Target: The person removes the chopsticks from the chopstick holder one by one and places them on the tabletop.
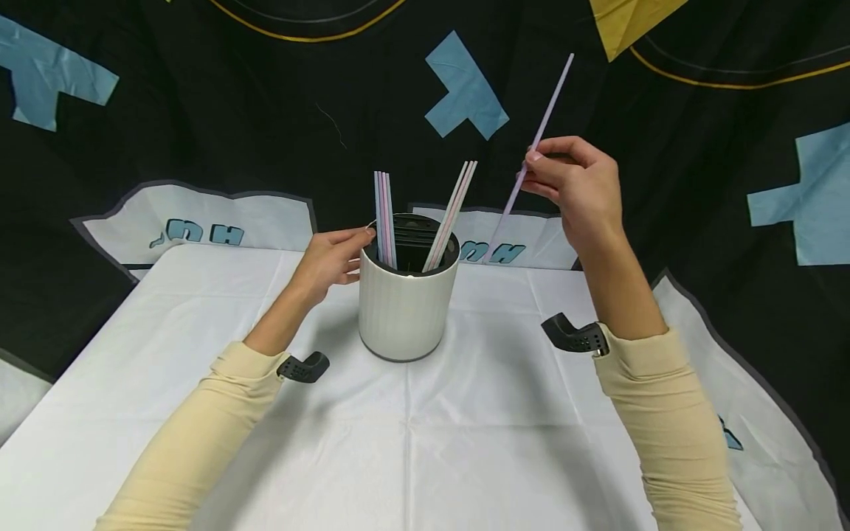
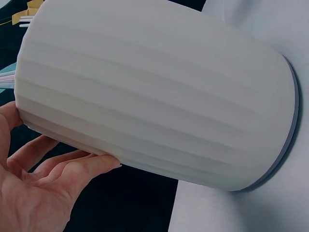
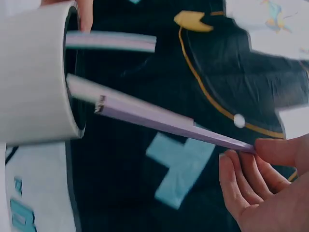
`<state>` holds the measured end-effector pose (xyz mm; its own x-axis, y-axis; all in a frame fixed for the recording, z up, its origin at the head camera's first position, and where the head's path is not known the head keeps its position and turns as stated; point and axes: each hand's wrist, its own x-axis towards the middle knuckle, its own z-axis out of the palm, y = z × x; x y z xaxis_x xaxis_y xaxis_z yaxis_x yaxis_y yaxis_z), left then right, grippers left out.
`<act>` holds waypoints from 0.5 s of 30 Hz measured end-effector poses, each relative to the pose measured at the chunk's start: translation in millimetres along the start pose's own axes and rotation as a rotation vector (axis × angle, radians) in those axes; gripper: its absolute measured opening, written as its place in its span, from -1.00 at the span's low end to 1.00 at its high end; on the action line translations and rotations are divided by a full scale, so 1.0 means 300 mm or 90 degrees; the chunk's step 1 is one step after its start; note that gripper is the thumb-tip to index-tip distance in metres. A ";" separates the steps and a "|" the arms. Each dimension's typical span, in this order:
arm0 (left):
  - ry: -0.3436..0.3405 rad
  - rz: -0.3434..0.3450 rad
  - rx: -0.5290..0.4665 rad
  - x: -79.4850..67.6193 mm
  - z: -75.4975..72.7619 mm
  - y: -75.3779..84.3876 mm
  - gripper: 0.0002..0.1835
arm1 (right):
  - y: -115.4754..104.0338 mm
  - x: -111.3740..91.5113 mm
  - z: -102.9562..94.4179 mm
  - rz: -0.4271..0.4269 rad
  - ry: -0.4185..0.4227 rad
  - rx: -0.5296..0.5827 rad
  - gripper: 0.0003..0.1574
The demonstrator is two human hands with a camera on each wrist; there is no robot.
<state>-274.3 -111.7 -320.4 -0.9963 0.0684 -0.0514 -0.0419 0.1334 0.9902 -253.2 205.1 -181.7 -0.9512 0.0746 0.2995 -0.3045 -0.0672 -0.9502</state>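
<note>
A white ribbed utensil holder (image 1: 406,313) with a dark inner rim stands upright on the table. My left hand (image 1: 335,258) touches its left side and rim, with fairly straight fingers; in the left wrist view that hand (image 2: 43,186) rests along the ribbed wall. Up and to the right of the holder, my right hand (image 1: 574,181) pinches a long lilac chopstick (image 1: 550,107), which slants with its lower end toward the holder. The right wrist view shows this chopstick (image 3: 154,121) between thumb and fingertips, apart from the holder's mouth.
Inside the holder, several pastel chopsticks (image 1: 385,214) lean at the left, and a paler bundle (image 1: 451,214) leans at the right. A white cloth covers the table (image 1: 491,450). Behind it hangs a black printed backdrop (image 1: 265,110) with blue and yellow shapes.
</note>
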 end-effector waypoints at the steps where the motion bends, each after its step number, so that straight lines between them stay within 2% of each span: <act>1: 0.001 0.000 0.002 -0.001 0.000 0.000 -0.42 | 0.004 0.002 -0.023 0.010 -0.004 -0.005 -0.77; 4: 0.005 0.000 0.009 -0.002 -0.001 0.001 -0.42 | 0.055 0.009 -0.095 0.064 -0.007 -0.053 -0.75; 9: 0.007 -0.001 0.012 -0.004 -0.001 -0.001 -0.41 | 0.199 0.006 -0.232 0.172 0.004 -0.176 -0.63; 15: 0.004 0.001 0.008 -0.001 0.003 -0.001 -0.40 | 0.364 -0.020 -0.411 0.254 0.013 -0.206 -0.54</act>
<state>-273.9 -110.8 -320.8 -0.9969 0.0626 -0.0483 -0.0387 0.1460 0.9885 -274.5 320.1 -298.0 -0.9878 0.1262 -0.0912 0.1171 0.2165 -0.9692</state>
